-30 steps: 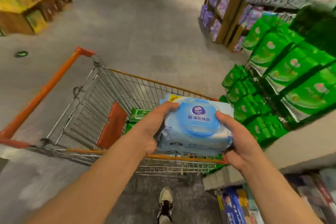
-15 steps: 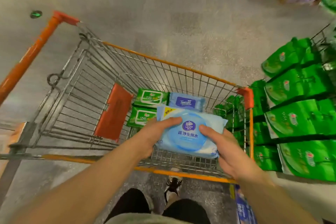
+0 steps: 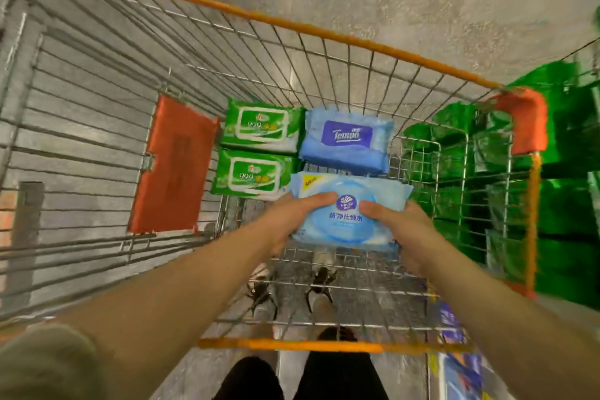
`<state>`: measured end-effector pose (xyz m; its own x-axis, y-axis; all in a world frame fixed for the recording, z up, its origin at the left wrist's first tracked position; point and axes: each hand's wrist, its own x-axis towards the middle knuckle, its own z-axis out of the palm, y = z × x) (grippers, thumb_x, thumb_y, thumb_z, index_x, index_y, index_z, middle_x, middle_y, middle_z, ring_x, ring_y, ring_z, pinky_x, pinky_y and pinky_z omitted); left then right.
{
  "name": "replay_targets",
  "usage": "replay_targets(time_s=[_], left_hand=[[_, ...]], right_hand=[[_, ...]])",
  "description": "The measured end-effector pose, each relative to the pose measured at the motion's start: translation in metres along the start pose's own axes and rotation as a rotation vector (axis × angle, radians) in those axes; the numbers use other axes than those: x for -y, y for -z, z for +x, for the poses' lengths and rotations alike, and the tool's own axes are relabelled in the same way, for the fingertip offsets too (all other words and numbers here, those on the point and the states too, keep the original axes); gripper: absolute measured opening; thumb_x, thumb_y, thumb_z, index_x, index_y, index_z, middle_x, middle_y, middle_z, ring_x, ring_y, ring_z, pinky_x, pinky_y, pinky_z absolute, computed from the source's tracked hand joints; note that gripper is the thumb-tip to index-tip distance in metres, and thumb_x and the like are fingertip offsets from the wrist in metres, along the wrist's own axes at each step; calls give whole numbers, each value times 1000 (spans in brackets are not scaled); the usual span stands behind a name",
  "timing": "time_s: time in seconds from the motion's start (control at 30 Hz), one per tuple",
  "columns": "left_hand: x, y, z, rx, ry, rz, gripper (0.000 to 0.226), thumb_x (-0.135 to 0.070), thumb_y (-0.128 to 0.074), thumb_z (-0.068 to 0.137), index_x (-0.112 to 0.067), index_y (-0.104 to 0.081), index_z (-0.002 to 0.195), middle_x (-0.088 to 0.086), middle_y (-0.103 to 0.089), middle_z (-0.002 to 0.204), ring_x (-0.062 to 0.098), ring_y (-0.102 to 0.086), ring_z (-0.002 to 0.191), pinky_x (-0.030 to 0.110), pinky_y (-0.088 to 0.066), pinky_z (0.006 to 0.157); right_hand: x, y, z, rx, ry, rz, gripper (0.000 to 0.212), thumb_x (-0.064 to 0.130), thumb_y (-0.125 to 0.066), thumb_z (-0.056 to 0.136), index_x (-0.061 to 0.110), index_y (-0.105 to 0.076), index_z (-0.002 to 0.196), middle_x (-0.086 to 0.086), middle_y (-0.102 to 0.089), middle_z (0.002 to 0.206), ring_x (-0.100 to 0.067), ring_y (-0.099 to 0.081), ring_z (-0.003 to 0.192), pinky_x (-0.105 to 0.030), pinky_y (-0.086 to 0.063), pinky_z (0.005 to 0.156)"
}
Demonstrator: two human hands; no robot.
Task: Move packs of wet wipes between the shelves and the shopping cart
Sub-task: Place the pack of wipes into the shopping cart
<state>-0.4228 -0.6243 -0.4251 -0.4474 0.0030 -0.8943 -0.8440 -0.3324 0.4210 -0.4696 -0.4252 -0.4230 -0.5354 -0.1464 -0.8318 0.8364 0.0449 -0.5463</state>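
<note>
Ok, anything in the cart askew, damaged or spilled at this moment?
Nothing stands out. Two green packs and the blue Tempo pack lie flat, side by side on the cart floor. The left hand and right hand hold the light blue pack level just in front of them. No tears or spills show.

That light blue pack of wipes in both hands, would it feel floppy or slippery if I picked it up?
Probably soft rather than stiff: the light blue pack is a film pouch whose edges look rumpled, and the left hand and right hand grip it from both sides. Its glossy wrapper may be a little slippery. It lies flat, like the Tempo pack, so it is unlikely to roll.
</note>
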Motion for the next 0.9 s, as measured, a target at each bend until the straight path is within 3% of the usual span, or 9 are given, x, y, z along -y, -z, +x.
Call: replay_targets(time_s=[0.1, 0.2, 0.3, 0.43, 0.53, 0.63, 0.73, 0.8, 0.9], left_hand=[[-6, 2, 29, 2, 19, 27, 27, -22, -79, 88, -13, -73, 113, 8, -81, 97, 21, -78, 75, 30, -62, 60], [-9, 3, 52, 40, 27, 37, 18, -16, -77, 90, -14, -73, 107, 3, -80, 85, 17, -77, 70, 27, -60, 55], [-11, 3, 67, 48, 31, 18, 9, -12, -75, 91, -15, -73, 99, 2, -80, 81, 17, -77, 68, 28, -59, 53], [-6, 2, 88, -50, 6, 36, 34, -8, -79, 87, -10, -70, 120, 11, -78, 110, 28, -77, 93, 37, -65, 71], [0, -3, 99, -255, -35, 239, 37, -15, -82, 85, -10, -68, 119, 9, -76, 116, 28, -74, 100, 45, -62, 88], [-4, -12, 94, -385, -88, 456, 37, -25, -80, 86, -14, -68, 119, 6, -73, 114, 28, -69, 102, 41, -58, 92], [-12, -16, 80, -385, -99, 547, 39, -33, -79, 86, -14, -67, 118, 5, -71, 111, 28, -67, 99, 36, -56, 83], [-19, -14, 66, -359, -121, 613, 41, -39, -77, 87, -14, -66, 117, 5, -71, 110, 27, -67, 96, 34, -53, 76], [-34, -10, 37, -339, -177, 690, 48, -43, -74, 89, -19, -62, 128, 6, -70, 125, 28, -67, 106, 38, -56, 84]], right_hand=[[-10, 2, 30, -33, -8, 27, 72, 18, -85, 59, 7, -64, 127, -12, -76, 111, -30, -76, 94, -41, -65, 72], [-19, 5, 56, -43, 1, 29, 82, 22, -88, 54, 9, -61, 130, -11, -76, 115, -31, -75, 99, -47, -63, 81], [-27, 7, 75, -33, -4, 55, 69, 16, -85, 62, 10, -63, 128, -11, -76, 114, -30, -75, 98, -48, -63, 80], [-37, 3, 92, -5, -11, 37, 54, 9, -82, 70, 16, -65, 120, -7, -76, 115, -25, -75, 99, -42, -63, 82], [-37, 1, 104, -58, -24, -100, 54, 5, -85, 75, 14, -64, 124, -4, -75, 115, -23, -74, 99, -35, -63, 76], [-31, 2, 111, -93, -59, -190, 50, 8, -86, 77, 13, -66, 123, -5, -76, 112, -27, -74, 98, -45, -62, 81], [-18, 7, 108, -190, -81, -351, 53, 26, -89, 75, 11, -65, 120, -9, -74, 115, -32, -72, 99, -53, -59, 89], [-4, 9, 96, -224, -71, -528, 56, 40, -83, 75, 11, -64, 119, -9, -71, 115, -31, -70, 98, -49, -58, 89], [18, 13, 71, -268, -22, -753, 44, 38, -69, 91, 10, -57, 124, -7, -65, 115, -29, -64, 99, -39, -53, 84]])
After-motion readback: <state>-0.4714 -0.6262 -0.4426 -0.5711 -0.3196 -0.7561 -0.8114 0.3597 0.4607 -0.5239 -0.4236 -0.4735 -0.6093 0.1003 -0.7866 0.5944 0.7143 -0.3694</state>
